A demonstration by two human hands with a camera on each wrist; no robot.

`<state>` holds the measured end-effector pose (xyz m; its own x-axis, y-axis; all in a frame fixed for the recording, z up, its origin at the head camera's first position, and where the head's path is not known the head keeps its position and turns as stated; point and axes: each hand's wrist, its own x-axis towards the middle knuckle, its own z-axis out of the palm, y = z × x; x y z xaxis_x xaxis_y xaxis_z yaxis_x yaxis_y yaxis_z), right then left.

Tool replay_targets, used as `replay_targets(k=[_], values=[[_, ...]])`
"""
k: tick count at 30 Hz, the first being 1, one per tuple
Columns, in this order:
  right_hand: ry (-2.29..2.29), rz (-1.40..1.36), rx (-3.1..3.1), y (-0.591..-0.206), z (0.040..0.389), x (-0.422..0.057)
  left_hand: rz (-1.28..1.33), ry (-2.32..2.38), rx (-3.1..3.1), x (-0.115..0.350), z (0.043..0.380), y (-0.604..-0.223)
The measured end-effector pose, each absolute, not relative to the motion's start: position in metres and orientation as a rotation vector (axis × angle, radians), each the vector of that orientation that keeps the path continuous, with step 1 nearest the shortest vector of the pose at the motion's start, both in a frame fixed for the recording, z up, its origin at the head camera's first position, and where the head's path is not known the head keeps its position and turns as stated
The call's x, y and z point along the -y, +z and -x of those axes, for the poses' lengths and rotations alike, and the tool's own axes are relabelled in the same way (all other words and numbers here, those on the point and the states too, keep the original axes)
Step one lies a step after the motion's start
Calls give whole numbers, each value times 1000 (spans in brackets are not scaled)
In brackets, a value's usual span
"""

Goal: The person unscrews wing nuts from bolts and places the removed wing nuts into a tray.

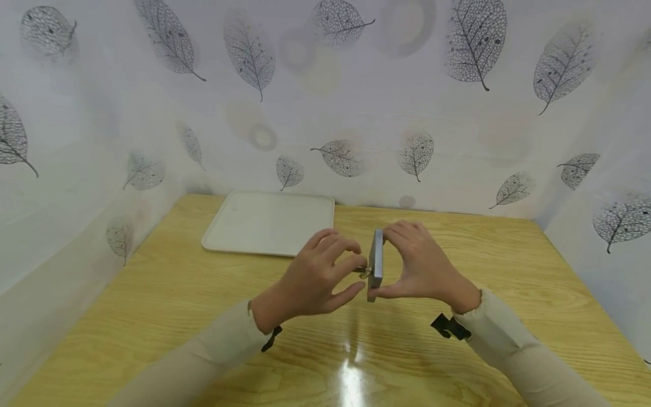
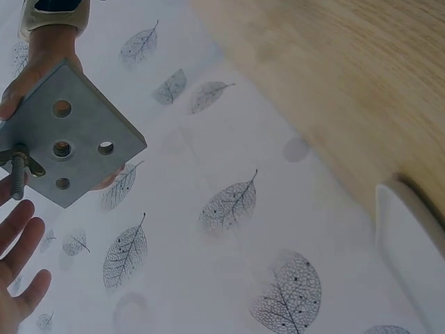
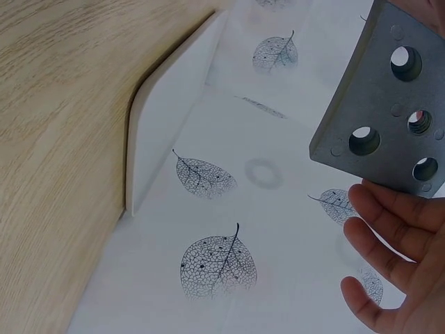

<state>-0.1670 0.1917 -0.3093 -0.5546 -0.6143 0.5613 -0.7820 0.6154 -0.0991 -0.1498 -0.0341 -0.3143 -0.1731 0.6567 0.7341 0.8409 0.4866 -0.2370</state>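
Observation:
A square grey metal plate with several round holes is held upright above the table. My right hand grips it by its edges, thumb below and fingers above. A bolt with a brass-coloured wing nut sticks out of one hole on the plate's left side. My left hand is beside that bolt, its fingers bent loosely and the thumb apart from them. In the left wrist view one fingertip is close against the bolt; whether it touches is unclear. The right wrist view shows the plate's other face.
A white tray lies at the back left of the wooden table. Behind and at both sides hangs a pale cloth printed with leaves. Dark straps circle both wrists.

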Motion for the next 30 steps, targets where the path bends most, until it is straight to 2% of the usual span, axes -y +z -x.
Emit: replay_targets(k=[30], values=[[474, -1089, 2369, -310, 168, -193, 1225, -293, 1835, 37, 146, -305]])
